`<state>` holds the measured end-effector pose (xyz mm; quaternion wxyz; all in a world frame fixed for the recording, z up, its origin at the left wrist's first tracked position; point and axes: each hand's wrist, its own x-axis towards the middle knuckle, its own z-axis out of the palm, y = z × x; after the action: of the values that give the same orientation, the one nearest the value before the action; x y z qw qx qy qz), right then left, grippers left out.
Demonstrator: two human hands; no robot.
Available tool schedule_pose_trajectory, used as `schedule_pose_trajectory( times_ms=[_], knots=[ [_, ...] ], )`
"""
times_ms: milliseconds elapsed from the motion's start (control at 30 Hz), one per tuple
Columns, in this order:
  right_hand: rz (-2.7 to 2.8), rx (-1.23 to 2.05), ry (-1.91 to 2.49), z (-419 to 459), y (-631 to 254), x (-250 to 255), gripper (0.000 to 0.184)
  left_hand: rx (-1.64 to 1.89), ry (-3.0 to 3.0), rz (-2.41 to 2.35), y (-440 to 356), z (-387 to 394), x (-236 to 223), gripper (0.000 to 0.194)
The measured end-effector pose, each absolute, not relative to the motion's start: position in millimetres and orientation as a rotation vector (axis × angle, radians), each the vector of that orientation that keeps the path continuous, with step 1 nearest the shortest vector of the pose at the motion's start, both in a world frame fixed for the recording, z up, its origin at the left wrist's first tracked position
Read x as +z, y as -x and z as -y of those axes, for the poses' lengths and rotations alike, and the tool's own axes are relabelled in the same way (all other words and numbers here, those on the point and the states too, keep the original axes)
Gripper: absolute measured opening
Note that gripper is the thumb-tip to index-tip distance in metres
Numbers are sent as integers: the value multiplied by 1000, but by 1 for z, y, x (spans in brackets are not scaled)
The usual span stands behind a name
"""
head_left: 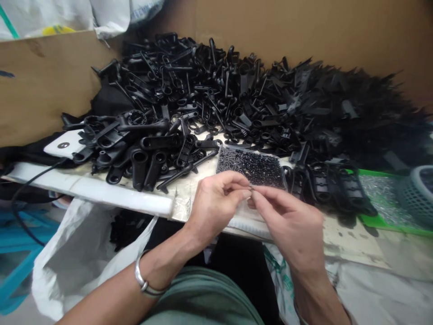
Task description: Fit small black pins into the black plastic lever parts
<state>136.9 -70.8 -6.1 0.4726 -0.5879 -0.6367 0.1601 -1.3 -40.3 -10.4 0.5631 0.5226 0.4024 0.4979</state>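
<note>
My left hand [219, 194] and my right hand [287, 216] meet fingertip to fingertip over the front of the table. Thumb and forefinger of each are pinched together at the same spot. Something tiny and dark seems to sit between them, too small to name. Just behind the fingers lies a shallow clear box [252, 164] full of small black pieces. Black plastic arm-shaped parts [139, 164] lie to the left of the box. More black parts with grey inserts [321, 185] lie to the right of my right hand.
A large heap of black plastic parts [209, 85] fills the back against a cardboard wall [304, 27]. At right are a green tray [368, 221] of small shiny pieces and a grey basket [416, 194]. A white sack [74, 253] hangs open below the table's left edge.
</note>
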Motion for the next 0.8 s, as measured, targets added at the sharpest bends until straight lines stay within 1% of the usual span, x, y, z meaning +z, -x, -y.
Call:
schedule_pose_trajectory(
  times_ms=[200,267,400,500,600,700,800],
  knots=[
    [1760,118,1372,67,-137,-11,8,1132,-1283,-968,4,35,-13,10],
    [1793,73,1354,66,-137,-12,7,1091,-1308,-951,8,31,-12,9],
    [1701,235,1420,65,-140,-13,7,1000,-1519,-961,26,31,-3,13],
    [1669,353,1499,67,-148,-14,8,946,-1983,-1153,48,41,-2,25],
    [1751,397,1517,69,-154,-18,7,751,-2340,-1187,66,53,-8,35],
    [1828,447,1498,71,-153,-22,9,608,-2383,-1212,71,62,-17,32],
    [1883,436,1479,73,-148,-23,8,590,-2328,-1241,66,66,-20,29]
  ],
)
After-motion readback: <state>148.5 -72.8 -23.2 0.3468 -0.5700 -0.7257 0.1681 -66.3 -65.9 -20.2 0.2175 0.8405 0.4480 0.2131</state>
